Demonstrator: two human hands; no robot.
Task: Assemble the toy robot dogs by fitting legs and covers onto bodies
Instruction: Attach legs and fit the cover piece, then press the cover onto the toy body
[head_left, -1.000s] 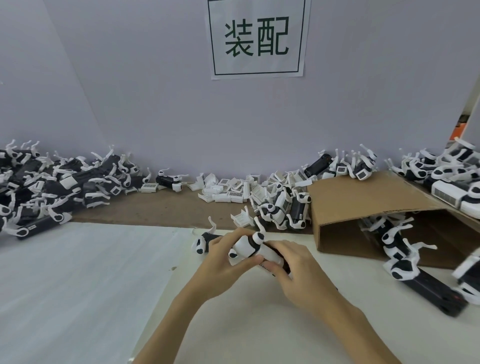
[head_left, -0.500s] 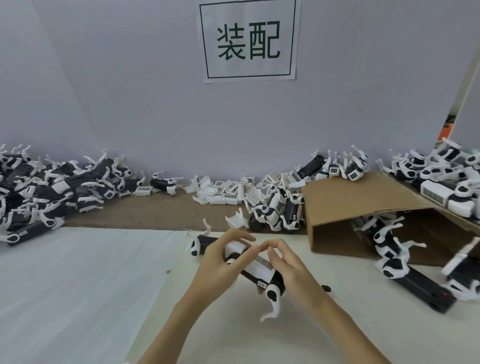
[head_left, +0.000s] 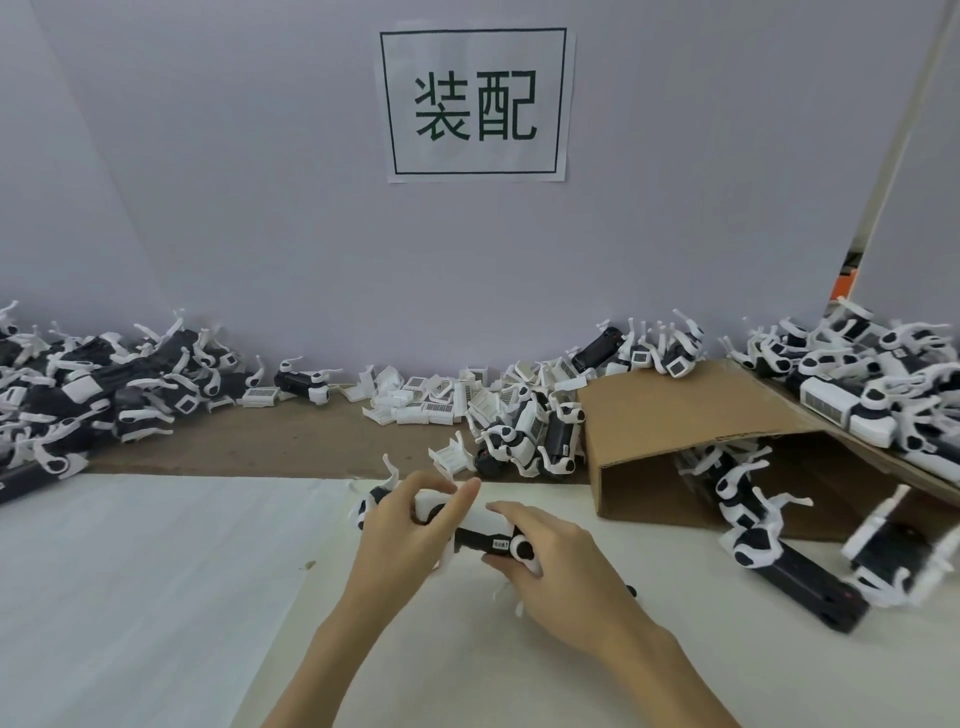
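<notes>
Both hands are wrapped around one toy dog (head_left: 485, 538), just left of the cardboard box (head_left: 691, 421): left hand (head_left: 402, 525) grips the front, right hand (head_left: 550, 558) the rear. Those skinny curved white legs (glossy hard plastic on a black body) could probably snap or pop off if squeezed crooked.

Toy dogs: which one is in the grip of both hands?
The toy dog at centre front, held by left hand and right hand; every other dog lies untouched.
</notes>
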